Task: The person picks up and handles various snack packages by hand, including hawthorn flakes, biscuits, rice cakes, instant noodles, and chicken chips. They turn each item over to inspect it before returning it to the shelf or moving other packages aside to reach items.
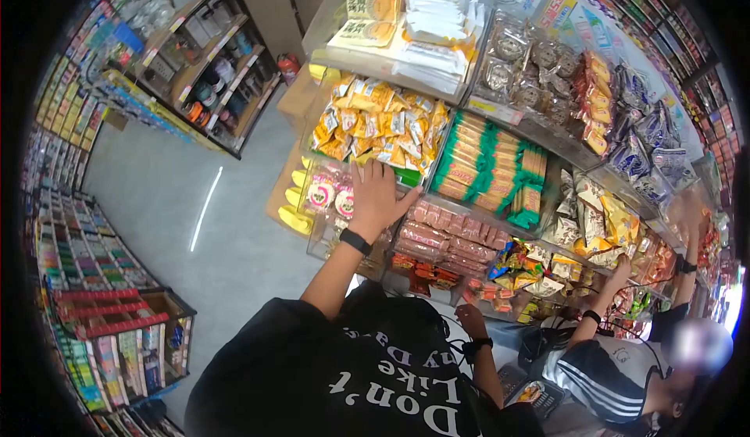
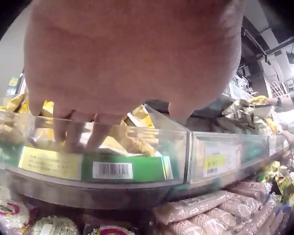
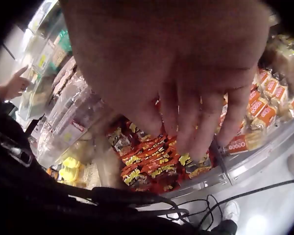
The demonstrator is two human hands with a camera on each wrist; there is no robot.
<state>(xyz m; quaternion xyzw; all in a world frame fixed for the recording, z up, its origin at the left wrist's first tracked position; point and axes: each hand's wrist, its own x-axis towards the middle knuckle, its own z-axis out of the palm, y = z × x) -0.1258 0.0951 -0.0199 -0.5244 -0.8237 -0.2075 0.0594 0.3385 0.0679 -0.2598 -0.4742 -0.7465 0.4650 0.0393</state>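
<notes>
My left hand [image 1: 373, 196] reaches over the clear front panel [image 2: 137, 139] of a bin of yellow snack packets [image 1: 375, 121]. In the left wrist view its fingers [image 2: 74, 131] extend down behind that panel, among the packets, gripping none. Low by the shelves is my right hand [image 1: 471, 321]. Seen from the right wrist, its fingers [image 3: 188, 122] reach loosely down over red and black snack packets [image 3: 147, 161], which they partly hide. Long pink-brown packs [image 1: 445, 238] lie in the bin between my two hands.
Green-and-tan packs [image 1: 476, 164] fill the bin to the right, with round puffed snacks [image 1: 320, 193] below the left hand. Another person [image 1: 617, 359] stands at the right, reaching into the shelves. Black cables [image 3: 206, 203] hang near my right arm. Grey floor [image 1: 180, 179] spreads left.
</notes>
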